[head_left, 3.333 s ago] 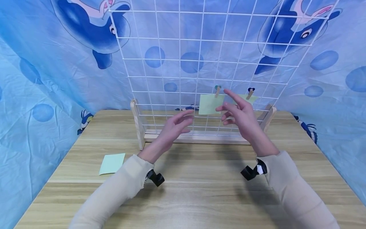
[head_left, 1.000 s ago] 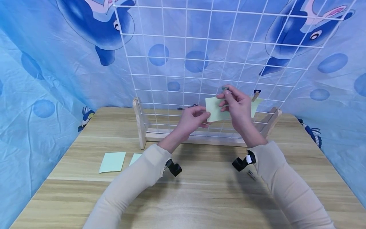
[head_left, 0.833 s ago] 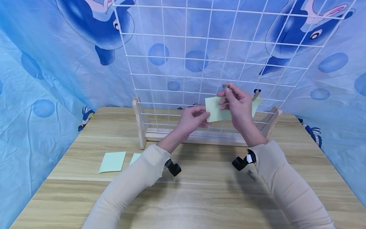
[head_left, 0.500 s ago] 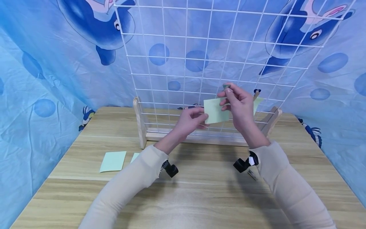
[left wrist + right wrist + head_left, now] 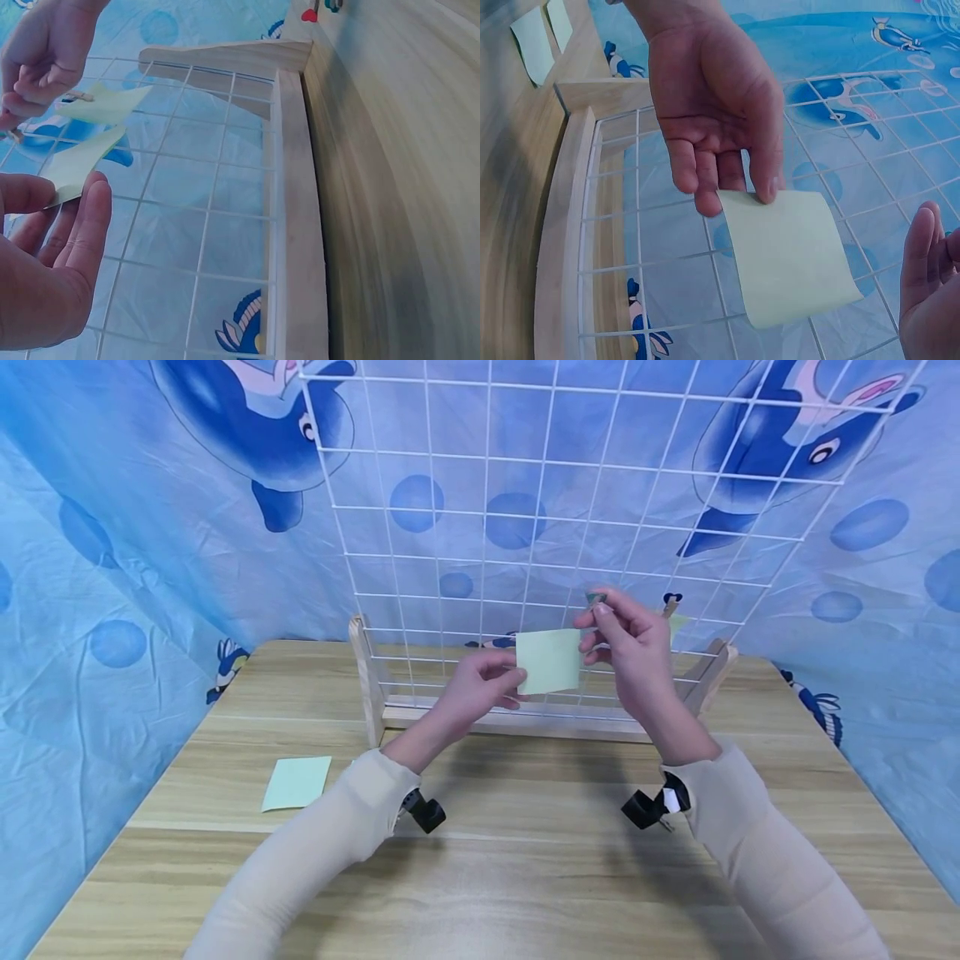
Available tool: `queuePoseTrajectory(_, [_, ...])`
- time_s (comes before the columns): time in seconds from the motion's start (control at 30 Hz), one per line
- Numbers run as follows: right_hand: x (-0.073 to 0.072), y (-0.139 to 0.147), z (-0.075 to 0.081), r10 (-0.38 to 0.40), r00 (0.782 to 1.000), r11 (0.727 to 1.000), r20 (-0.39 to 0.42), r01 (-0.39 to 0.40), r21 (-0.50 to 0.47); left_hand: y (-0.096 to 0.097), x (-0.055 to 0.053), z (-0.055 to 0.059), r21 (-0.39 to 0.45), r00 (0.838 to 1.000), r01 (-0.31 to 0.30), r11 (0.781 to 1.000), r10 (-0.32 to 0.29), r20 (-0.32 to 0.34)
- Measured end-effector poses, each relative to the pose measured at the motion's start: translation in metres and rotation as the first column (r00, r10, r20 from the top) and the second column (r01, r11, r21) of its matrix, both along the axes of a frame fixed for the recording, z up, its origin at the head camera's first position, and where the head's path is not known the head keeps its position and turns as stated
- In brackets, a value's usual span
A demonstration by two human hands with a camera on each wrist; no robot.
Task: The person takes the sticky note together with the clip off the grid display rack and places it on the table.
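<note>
In the head view my left hand (image 5: 476, 687) pinches the left edge of a pale green sticky note (image 5: 549, 662) in front of the wire grid; the right wrist view shows thumb and fingers on the note's edge. My right hand (image 5: 636, 639) pinches a small clothespin with a green top (image 5: 596, 599), just right of the note and apart from it. The clothespin's lower part is hidden by my fingers. Behind the right hand, a second green note (image 5: 678, 624) hangs on the grid from a clothespin with a dark heart top (image 5: 671, 602).
The white wire grid (image 5: 489, 539) stands in a wooden base (image 5: 517, 723). One more green note (image 5: 296, 782) lies on the table's left, with another (image 5: 560, 21) beside it in the right wrist view. Small red (image 5: 309, 15) and green clip tops lie on the table.
Earlier, the note hung under the green-topped clothespin with both hands free. My right hand took the clothespin, my left the note; the note then came away to the left and slightly down.
</note>
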State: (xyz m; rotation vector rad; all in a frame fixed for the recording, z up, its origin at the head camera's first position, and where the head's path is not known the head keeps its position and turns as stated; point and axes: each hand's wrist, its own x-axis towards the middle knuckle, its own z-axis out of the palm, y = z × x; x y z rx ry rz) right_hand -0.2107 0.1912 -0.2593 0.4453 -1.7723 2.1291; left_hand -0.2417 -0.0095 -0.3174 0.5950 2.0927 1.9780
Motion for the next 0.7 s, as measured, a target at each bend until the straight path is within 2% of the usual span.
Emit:
queuePoseTrajectory(0.07, [0.002, 0.001, -0.001, 0.003, 1.000, 1.000, 0.006, -0.003, 0.000, -0.004, 0.001, -0.001, -0.013, 1.000, -0.004, 1.000, 0.004, -0.002])
queuePoseTrajectory(0.33, [0.013, 0.008, -0.007, 0.008, 0.998, 1.000, 0.057, -0.009, 0.025, -0.017, 0.007, -0.005, -0.047, 0.998, -0.027, 0.999, 0.029, 0.063])
queuePoseTrajectory(0.7, [0.030, 0.016, -0.022, -0.018, 0.982, 0.994, 0.189, -0.003, 0.111, -0.038, 0.016, -0.017, -0.103, 0.998, 0.004, 0.995, 0.003, 0.060])
